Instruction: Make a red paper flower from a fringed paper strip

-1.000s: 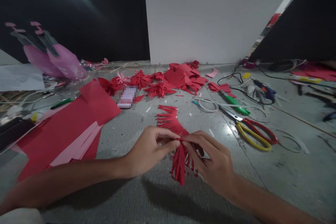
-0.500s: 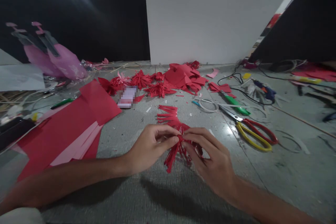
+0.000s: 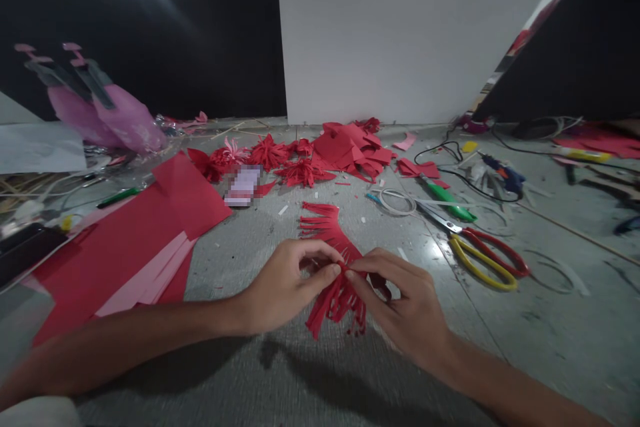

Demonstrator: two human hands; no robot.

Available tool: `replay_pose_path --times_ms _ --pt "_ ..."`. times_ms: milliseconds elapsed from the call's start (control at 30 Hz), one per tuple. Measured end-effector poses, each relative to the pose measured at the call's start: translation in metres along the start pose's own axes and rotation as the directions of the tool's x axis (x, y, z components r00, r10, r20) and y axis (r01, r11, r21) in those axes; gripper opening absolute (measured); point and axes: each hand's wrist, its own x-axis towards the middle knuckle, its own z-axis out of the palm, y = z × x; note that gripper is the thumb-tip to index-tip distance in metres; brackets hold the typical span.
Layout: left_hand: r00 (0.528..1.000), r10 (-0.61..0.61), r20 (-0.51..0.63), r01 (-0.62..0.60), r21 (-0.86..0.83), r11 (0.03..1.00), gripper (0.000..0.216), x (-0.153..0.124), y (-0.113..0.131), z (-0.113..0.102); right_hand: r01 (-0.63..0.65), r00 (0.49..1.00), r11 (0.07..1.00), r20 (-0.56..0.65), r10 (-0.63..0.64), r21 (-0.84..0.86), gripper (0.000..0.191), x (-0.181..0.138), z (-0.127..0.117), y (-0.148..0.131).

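Note:
A strip of red paper cut into a fringe [image 3: 334, 293] is held just above the grey floor, partly rolled up. My left hand [image 3: 287, 283] pinches the rolled end between thumb and fingers. My right hand [image 3: 400, 303] pinches the same roll from the right, fingertips meeting the left ones. The free end of the fringe [image 3: 323, 220] trails away from me and lies flat on the floor. The cut tips of the rolled part hang down toward me.
Flat red and pink paper sheets [image 3: 135, 240] lie at left. Finished red paper flowers [image 3: 270, 150] and red scraps [image 3: 350, 143] sit further back. Scissors with red and yellow handles [image 3: 480, 253], a green-handled tool [image 3: 447, 197], a glue gun [image 3: 505, 173] and cables lie at right. A white board [image 3: 400, 33] stands behind.
The rolled fringe has turned between my fingers, its hanging tips swinging from straight down toward the left. Both hands stayed in nearly the same place.

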Motion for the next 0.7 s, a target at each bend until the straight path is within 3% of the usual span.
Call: replay_pose_path --times_ms 300,700 --pt "0.998 -0.026 0.055 0.029 -0.057 0.998 0.011 0.0029 0.0025 -0.0018 -0.165 0.982 0.986 0.102 0.161 0.037 0.013 0.0033 -0.0032 -0.0019" --pt "0.986 -0.096 0.133 0.11 -0.102 0.989 0.012 0.0034 0.0004 -0.0042 -0.222 0.969 0.973 0.127 0.214 0.055 0.014 0.0032 -0.0055 -0.0051"
